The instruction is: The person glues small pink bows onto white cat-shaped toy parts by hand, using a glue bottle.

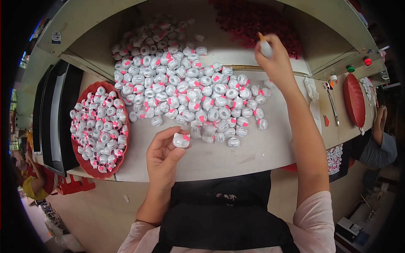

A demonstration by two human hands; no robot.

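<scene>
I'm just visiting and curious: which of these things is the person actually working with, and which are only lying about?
In use:
left hand holding one white figure
right hand holding a pen-like tool
pile of white figures
dark red bits

Lying about:
red tray of figures
red cushion
metal tool

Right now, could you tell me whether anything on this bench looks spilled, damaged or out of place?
Nothing stands out. The white figurines with pink bows lie in a loose heap on the table, more fill the red tray, the left hand holds one figurine, and the right hand grips a small tool. No breakage shows.
</scene>
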